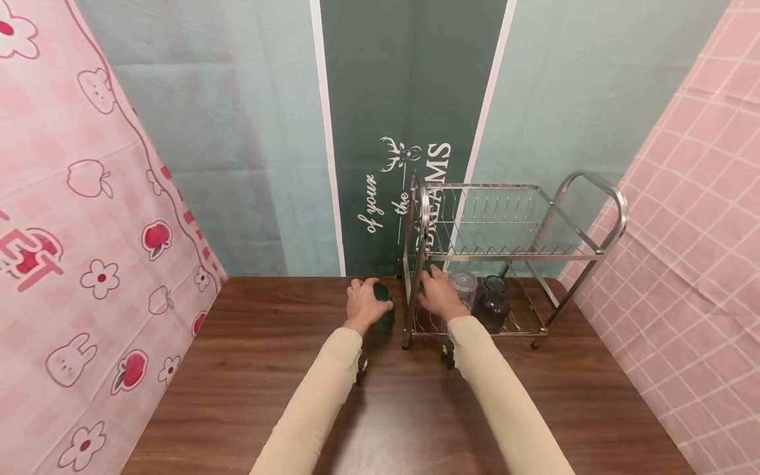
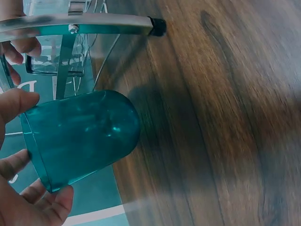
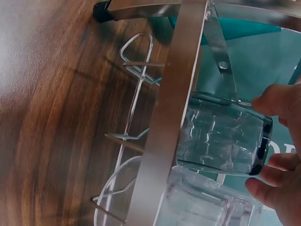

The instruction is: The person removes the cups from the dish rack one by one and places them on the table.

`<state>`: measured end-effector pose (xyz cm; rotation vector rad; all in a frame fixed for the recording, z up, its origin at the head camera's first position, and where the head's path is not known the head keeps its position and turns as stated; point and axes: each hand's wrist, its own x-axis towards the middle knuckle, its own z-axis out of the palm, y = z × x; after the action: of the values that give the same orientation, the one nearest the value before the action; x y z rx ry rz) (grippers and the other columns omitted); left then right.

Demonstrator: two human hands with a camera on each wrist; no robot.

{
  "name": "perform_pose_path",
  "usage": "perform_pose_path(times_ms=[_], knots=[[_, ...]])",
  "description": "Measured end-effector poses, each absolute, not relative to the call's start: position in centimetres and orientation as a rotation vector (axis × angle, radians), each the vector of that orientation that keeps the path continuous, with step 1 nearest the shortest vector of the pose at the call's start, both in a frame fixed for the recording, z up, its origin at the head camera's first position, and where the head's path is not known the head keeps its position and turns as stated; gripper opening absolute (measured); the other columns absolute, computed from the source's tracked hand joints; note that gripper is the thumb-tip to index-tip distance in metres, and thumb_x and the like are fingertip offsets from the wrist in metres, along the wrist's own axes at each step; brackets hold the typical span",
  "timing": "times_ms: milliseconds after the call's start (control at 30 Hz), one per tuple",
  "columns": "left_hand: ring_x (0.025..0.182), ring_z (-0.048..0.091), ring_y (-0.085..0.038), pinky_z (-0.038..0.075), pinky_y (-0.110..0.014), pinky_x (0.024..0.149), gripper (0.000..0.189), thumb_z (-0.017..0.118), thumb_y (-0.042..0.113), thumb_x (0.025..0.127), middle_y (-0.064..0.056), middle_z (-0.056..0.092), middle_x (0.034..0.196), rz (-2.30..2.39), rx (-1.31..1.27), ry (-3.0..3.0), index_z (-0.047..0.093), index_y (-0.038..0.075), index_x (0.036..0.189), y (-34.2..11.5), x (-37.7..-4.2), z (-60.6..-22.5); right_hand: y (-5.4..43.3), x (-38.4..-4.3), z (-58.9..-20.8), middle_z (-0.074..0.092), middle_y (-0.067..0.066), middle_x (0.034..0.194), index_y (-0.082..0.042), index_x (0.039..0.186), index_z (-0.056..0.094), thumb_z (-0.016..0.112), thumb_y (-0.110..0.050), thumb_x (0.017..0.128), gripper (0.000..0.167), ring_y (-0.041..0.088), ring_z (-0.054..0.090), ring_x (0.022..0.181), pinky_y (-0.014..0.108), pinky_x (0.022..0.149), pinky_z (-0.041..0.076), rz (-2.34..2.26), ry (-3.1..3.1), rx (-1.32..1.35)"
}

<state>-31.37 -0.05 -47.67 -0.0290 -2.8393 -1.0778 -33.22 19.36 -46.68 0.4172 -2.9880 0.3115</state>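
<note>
My left hand (image 1: 365, 307) holds a translucent green cup (image 2: 82, 141) by its rim, thumb on one side and fingers on the other. The cup is upright, just left of the metal rack; whether its base touches the table I cannot tell. My right hand (image 1: 438, 293) reaches into the rack's lower tier. There its thumb and fingers pinch a grey-tinted glass (image 3: 223, 136) at the thick-edged end, which faces the palm. Beside that glass stands a clear cup (image 1: 465, 287), and a dark glass (image 1: 493, 305) sits farther right.
The two-tier metal dish rack (image 1: 510, 256) stands on the right half of the wooden table (image 1: 380, 409). Its left post (image 3: 162, 113) and wire bars surround my right hand. Patterned cloths hang at the back and both sides.
</note>
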Motion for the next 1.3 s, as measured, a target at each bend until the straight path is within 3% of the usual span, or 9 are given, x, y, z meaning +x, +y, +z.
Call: perform_pose_path(times_ms=[233,600,1300], knots=[[0.105,0.04,-0.033,0.045,-0.043,0.076,0.065,0.08,0.033,0.069,-0.018,0.041,0.117,-1.096,0.007,-2.833,0.057,0.012,0.126,0.7,-31.7,-48.1,19.4,-33.5,-46.7,0.028,0.035,0.138,0.006,0.127,0.049,0.063,-0.016,0.086,0.049,0.048,0.029,0.126,0.054,0.097,0.03,0.358,-3.035,0.334],[0.101,0.039,-0.031,0.045,-0.041,0.075,0.069,0.077,0.041,0.072,-0.018,0.041,0.113,-0.934,-0.087,-2.886,0.055,0.009,0.128,0.7,-32.1,-48.2,19.4,-33.6,-47.0,0.042,0.03,0.13,0.003,0.128,0.049,0.062,-0.014,0.088,0.045,0.045,0.041,0.117,0.052,0.093,0.036,0.385,-3.011,0.328],[0.103,0.037,-0.033,0.042,-0.045,0.078,0.065,0.071,0.038,0.08,-0.019,0.037,0.116,-0.715,-0.246,-2.975,0.048,0.008,0.133,1.3,-32.6,-48.5,19.0,-33.3,-47.3,0.037,0.029,0.135,0.001,0.136,0.042,0.06,-0.017,0.091,0.051,0.045,0.037,0.121,0.052,0.093,0.036,0.435,-3.043,0.303]])
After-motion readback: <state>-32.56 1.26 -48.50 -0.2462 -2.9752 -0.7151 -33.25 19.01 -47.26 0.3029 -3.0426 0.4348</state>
